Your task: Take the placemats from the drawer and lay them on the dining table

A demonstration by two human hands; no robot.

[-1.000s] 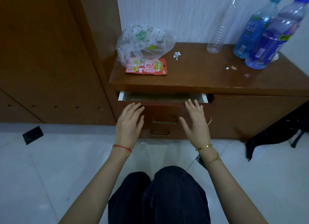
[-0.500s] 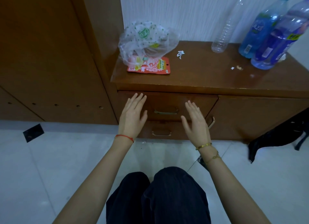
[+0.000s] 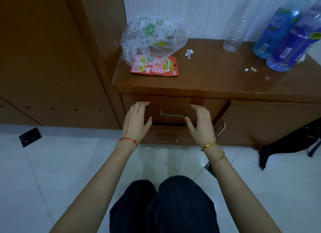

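Observation:
The top drawer (image 3: 173, 104) of a low brown wooden cabinet is pushed in flush, its brass handle (image 3: 172, 113) between my hands. My left hand (image 3: 137, 120) lies flat against the drawer front left of the handle, fingers relaxed. My right hand (image 3: 201, 123) hovers just in front of the drawer right of the handle, fingers loosely bent and holding nothing. No placemats are visible. A second drawer (image 3: 166, 137) sits below, also closed.
On the cabinet top (image 3: 217, 76) lie a plastic bag (image 3: 149, 40), a red snack packet (image 3: 161, 67) and three plastic bottles (image 3: 278, 29) at the back right. A tall wooden cupboard (image 3: 48, 59) stands left. A black bag (image 3: 291, 142) lies on the white floor at right.
The top drawer, slightly open a second ago, was pushed in by both hands and is now closed. My fingers have relaxed and curled a little.

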